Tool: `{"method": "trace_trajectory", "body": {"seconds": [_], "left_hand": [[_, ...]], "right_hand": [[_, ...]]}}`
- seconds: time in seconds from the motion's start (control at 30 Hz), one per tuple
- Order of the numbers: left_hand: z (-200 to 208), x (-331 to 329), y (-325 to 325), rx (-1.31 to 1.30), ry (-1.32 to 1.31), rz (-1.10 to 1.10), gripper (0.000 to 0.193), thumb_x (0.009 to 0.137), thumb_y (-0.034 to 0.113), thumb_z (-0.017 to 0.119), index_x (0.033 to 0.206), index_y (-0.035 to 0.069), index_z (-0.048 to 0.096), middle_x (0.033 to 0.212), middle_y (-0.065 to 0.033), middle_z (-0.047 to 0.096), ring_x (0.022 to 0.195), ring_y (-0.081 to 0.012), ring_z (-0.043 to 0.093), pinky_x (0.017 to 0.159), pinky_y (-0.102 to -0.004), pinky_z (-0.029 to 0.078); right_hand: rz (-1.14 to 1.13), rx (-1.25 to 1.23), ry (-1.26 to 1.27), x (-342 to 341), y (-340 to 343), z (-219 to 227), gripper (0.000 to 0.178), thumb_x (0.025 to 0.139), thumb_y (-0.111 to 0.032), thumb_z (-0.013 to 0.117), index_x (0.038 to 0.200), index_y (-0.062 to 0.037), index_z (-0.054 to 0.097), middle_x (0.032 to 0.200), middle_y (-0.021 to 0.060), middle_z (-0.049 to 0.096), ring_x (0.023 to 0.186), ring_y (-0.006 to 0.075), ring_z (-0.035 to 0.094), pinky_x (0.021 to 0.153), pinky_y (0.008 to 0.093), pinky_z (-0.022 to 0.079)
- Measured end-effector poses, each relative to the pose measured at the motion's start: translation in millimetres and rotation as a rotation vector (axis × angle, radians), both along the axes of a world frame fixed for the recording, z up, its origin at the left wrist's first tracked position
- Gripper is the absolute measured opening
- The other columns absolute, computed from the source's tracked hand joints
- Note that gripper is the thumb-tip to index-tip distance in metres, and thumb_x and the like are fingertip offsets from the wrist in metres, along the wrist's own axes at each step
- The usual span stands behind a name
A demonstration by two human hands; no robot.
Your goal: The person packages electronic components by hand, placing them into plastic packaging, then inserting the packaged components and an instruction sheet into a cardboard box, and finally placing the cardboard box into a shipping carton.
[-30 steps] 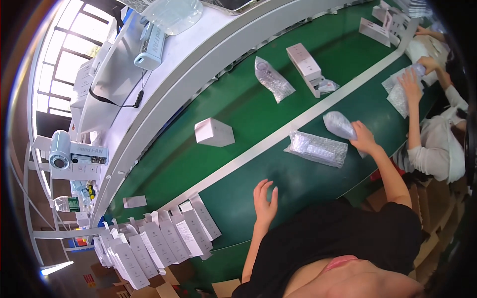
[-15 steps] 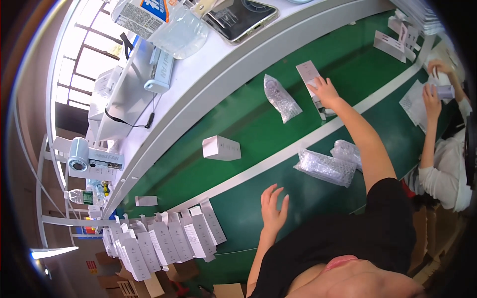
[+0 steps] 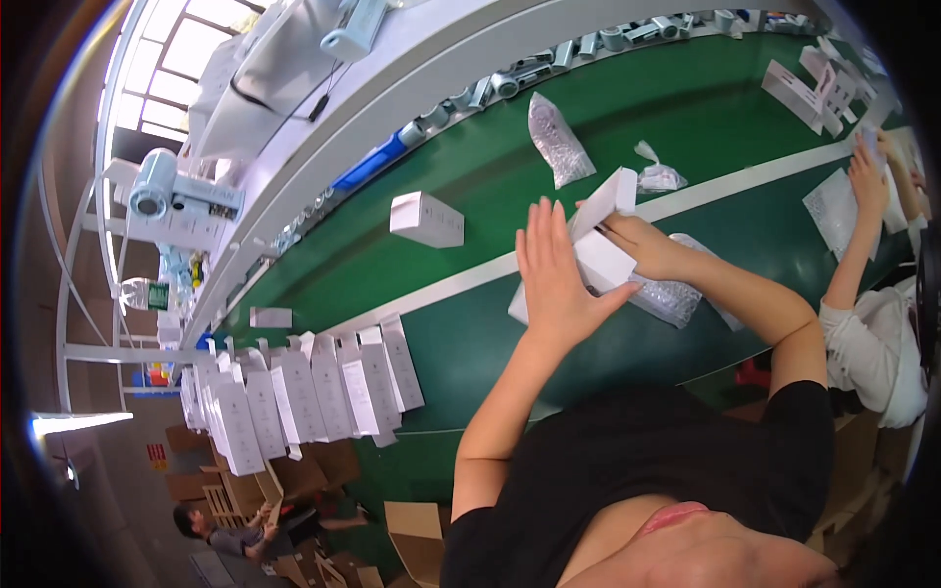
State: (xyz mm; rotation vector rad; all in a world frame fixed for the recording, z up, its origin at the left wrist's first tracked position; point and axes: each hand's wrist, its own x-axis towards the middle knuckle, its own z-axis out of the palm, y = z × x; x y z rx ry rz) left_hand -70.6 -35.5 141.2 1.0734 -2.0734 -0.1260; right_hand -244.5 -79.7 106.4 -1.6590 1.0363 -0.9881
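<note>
The box [image 3: 606, 261] has been brought from beyond the rail [image 3: 446, 288] to over it, between the thumb-spread left hand [image 3: 561, 294] and the right hand [image 3: 649, 247], where its flap [image 3: 616, 193] could be creased by hard pushing, while the right hand's half-hidden grip cannot be told, nor, beyond the rail, what is wrapped in the pouch [image 3: 561, 147].

Daylight pours through the window [image 3: 163, 86] at upper left; below it, there's a plastic bottle [image 3: 143, 294], then a glowing lamp [image 3: 83, 423], and down low, a person [image 3: 240, 540] among cardboard boxes [image 3: 416, 539]!
</note>
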Motion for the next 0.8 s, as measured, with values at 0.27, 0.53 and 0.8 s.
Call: {"method": "trace_trajectory", "body": {"seconds": [0.27, 0.53, 0.8], "left_hand": [[-13, 39, 1, 0.189, 0.107, 0.029, 0.080, 0.069, 0.028, 0.063, 0.130, -0.007, 0.024, 0.124, -0.0247, 0.036, 0.109, -0.0363, 0.042, 0.096, -0.0441, 0.029], [-42, 94, -14, 0.402, 0.461, 0.055, 0.050, 0.088, 0.030, 0.042, 0.126, -0.002, 0.037, 0.120, -0.0168, 0.042, 0.106, -0.0310, 0.043, 0.093, -0.0366, 0.033], [-79, 150, 15, 0.630, 0.759, 0.258, 0.052, 0.092, 0.037, 0.028, 0.126, -0.002, 0.035, 0.120, -0.0163, 0.043, 0.106, -0.0268, 0.042, 0.094, -0.0349, 0.030]], "right_hand": [[0.085, 0.520, -0.465, 26, 31, 18, 0.038, 0.093, -0.028, 0.039, 0.112, 0.0034, 0.049, 0.097, 0.0131, 0.058, 0.087, 0.0161, 0.057, 0.069, 0.0286, 0.051], [-0.251, 0.000, 0.158, -25, -65, -50, 0.043, 0.083, -0.035, 0.053, 0.109, -0.0015, 0.054, 0.103, 0.0127, 0.059, 0.081, 0.0217, 0.057, 0.070, 0.0313, 0.047], [-0.291, -0.041, 0.755, -72, -157, -181, 0.040, 0.074, -0.035, 0.059, 0.099, -0.0038, 0.054, 0.082, 0.0129, 0.060, 0.070, 0.0290, 0.057, 0.063, 0.0344, 0.046]]}}
